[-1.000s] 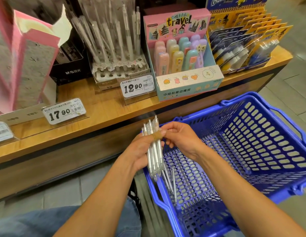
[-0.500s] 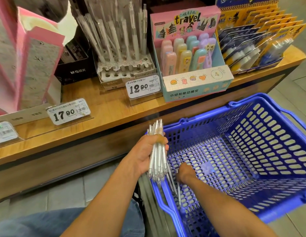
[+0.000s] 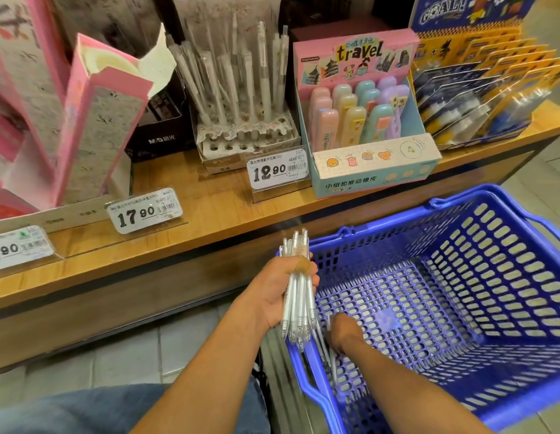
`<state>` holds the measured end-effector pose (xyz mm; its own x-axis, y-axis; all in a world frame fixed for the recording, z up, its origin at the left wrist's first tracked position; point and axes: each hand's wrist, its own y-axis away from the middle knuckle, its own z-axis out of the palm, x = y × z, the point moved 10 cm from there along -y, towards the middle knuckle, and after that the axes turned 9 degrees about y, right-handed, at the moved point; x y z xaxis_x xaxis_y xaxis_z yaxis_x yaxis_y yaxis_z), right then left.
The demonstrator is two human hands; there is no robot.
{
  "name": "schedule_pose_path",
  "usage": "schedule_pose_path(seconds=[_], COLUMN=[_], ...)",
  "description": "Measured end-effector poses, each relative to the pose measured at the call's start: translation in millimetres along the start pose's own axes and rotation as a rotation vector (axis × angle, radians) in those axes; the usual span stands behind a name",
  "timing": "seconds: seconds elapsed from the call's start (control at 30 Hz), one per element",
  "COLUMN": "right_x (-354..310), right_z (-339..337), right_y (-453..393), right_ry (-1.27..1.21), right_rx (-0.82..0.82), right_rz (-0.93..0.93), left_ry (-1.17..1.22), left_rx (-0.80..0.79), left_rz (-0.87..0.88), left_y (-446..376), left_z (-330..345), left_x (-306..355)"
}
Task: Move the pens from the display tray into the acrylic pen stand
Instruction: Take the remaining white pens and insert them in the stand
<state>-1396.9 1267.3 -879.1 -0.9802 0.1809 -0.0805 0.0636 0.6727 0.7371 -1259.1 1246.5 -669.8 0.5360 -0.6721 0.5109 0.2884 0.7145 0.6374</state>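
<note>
My left hand (image 3: 277,291) grips a bundle of several clear white pens (image 3: 297,303), held upright over the near left corner of the blue shopping basket (image 3: 460,308). My right hand (image 3: 343,332) reaches down inside the basket, fingers on loose pens (image 3: 330,361) lying on its floor by the left wall; whether it grips one is hidden. On the wooden shelf (image 3: 210,214) at the back stands the pen stand (image 3: 247,133) with holes, several clear pens (image 3: 238,76) upright in it.
A travel eraser display box (image 3: 366,120) stands right of the pen stand, yellow blister packs (image 3: 491,89) further right. Pink boxes (image 3: 84,120) rise at the left. Price tags 12.90 (image 3: 277,169) and 17.90 (image 3: 144,209) sit along the shelf front. My knee in jeans (image 3: 116,408) is below.
My right hand left the bundle in my left hand and dropped into the basket onto the loose pens. The left hand kept hold of the bundle.
</note>
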Motion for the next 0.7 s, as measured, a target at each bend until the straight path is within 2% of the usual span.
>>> schedule_pose_path(seconds=[0.07,0.13,0.27,0.33,0.47,0.57,0.7], right_x=[-3,-5,-23,-31,-60,-81,-88], right_z=[-20,-43,-106,-142,-196,-210,-216], right_y=[3,15,69,98,151,166,163], right_ry=[-0.311,-0.66,-1.085,-1.245,-1.384,-1.344,-1.224], right_rx=[0.028,-0.011,-0.217,-0.243,-0.171,-0.112,0.056], right_rz=[-0.037,-0.088,-0.345,-0.499,-0.764,-0.796,-0.778], left_ry=[-0.013,0.001,-0.012,-0.006,0.047,0.07,0.124], left_rx=[0.013,0.004,-0.021,-0.033,-0.043,-0.064,-0.102], left_rz=[-0.012,-0.019,-0.037,-0.044,-0.063,-0.049,-0.005], left_y=[1,2,4,5,4,5,6], left_z=[0,0,0,2,2,2,2], left_x=[-2,-3,-4,-5,-5,-4,1])
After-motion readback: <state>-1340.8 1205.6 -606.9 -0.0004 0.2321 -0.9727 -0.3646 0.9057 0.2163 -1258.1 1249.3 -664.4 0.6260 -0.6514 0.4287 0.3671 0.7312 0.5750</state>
